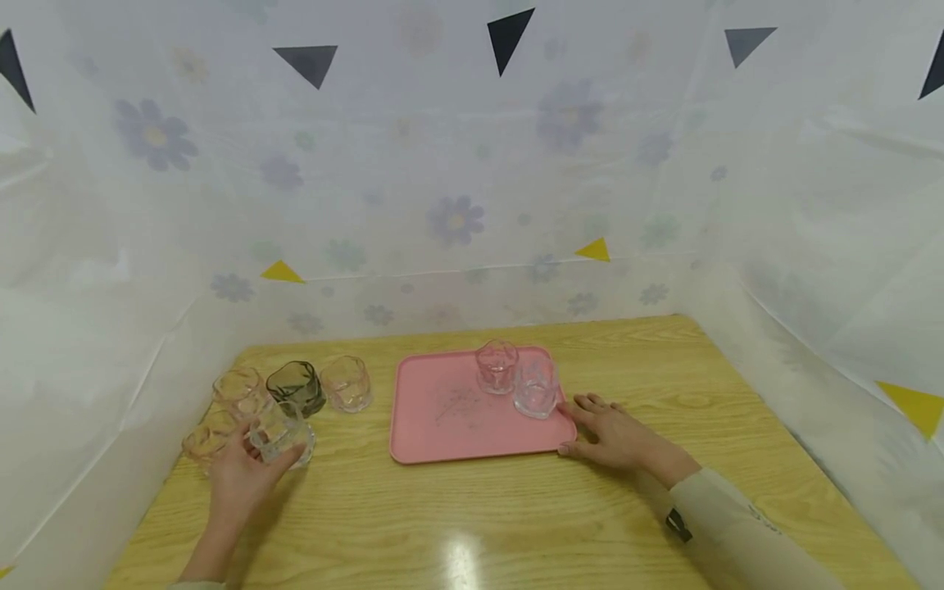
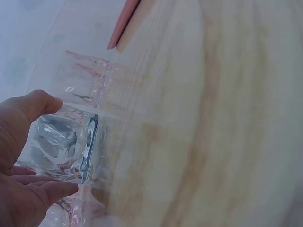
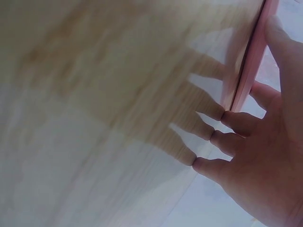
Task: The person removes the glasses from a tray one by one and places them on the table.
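Left hand pinches a clear glass; right hand, fingers spread, touches the tray at its right edge.

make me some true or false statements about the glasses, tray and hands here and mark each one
1. The left hand grips a clear glass. True.
2. The pink tray holds four glasses. False: it holds two, a pink-tinted glass and another clear one.
3. The dark glass stands on the table, left of the tray. True.
4. The right hand grips the dark glass. False: it touches the tray's right edge.
5. The tray's glasses stand toward its right side. True.
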Motion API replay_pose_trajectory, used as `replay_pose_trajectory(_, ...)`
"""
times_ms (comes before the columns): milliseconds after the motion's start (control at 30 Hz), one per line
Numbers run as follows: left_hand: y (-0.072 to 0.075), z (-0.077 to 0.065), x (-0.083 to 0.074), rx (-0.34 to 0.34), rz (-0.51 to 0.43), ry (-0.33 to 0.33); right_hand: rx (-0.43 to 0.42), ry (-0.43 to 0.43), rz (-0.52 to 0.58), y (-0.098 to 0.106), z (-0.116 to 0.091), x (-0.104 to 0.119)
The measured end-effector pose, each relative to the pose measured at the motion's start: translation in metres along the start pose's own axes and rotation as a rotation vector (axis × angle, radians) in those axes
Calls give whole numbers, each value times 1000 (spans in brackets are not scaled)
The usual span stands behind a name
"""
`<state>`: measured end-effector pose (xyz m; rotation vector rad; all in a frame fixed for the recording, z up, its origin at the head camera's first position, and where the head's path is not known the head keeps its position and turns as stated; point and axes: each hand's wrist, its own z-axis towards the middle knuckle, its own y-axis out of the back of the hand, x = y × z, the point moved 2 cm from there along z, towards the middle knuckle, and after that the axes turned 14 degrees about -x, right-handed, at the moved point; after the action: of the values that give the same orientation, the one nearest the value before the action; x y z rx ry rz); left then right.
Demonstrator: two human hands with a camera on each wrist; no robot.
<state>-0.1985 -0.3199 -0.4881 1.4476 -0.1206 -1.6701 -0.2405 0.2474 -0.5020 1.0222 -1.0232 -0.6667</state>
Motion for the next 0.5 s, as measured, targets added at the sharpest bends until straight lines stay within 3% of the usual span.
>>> replay_pose_trajectory(200, -2, 0, 2, 21, -14, 39, -4, 1, 0, 0, -1, 0)
replay_pose_trajectory(500, -1, 2, 3, 50, -2, 31, -9, 6, -4, 1, -1, 1)
